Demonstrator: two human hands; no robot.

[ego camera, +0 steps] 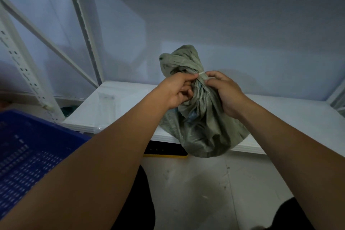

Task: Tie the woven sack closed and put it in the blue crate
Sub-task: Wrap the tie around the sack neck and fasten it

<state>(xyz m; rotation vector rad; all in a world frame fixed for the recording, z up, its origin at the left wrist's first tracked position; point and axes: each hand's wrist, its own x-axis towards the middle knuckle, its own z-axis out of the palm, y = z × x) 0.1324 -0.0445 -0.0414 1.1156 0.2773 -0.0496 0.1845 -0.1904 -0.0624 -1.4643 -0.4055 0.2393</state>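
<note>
Both sets of fingertips pinch a pale tie (202,74) cinched round the gathered neck of the sack (203,127), left hand (177,91) and right hand (226,93) on either side. Soft, crinkly and probably light, the sack sits on the white shelf (112,106); its neck looks the best hold. Near left waits the blue crate (28,147).
</note>
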